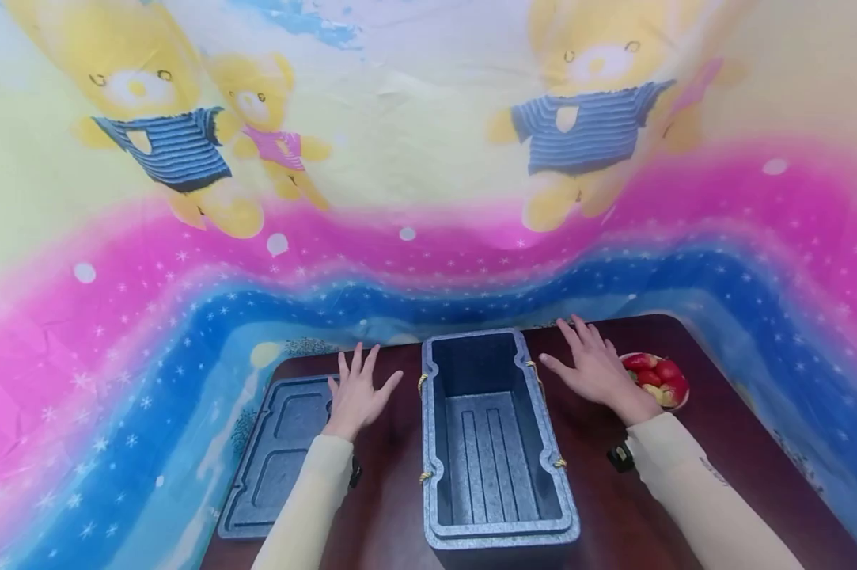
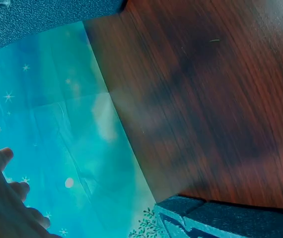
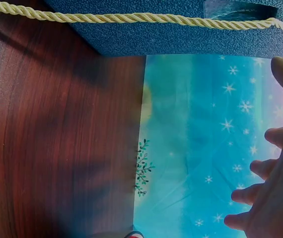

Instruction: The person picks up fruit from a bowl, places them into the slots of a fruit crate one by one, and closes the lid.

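Note:
A deep grey foam box [image 1: 499,532] with no lid on it stands on the dark wooden table, and nothing lies on its ribbed floor. Left of it my left hand [image 1: 357,396] is held with fingers spread, over the near edge of a flat grey lid [image 1: 278,475]. My right hand [image 1: 595,368], fingers also spread, hovers on the box's other side, between it and a bowl of red and yellow fruit-like pieces [image 1: 661,380]. Neither hand touches the box. Yellow twisted rope [image 3: 131,18] runs along the box's side in the right wrist view.
The wooden table [image 1: 385,491] ends at a back edge just beyond the box. Behind it hangs a cloth backdrop [image 1: 400,261] printed with bears and snowflakes. A dark watch-like band [image 1: 620,457] sits on the right wrist.

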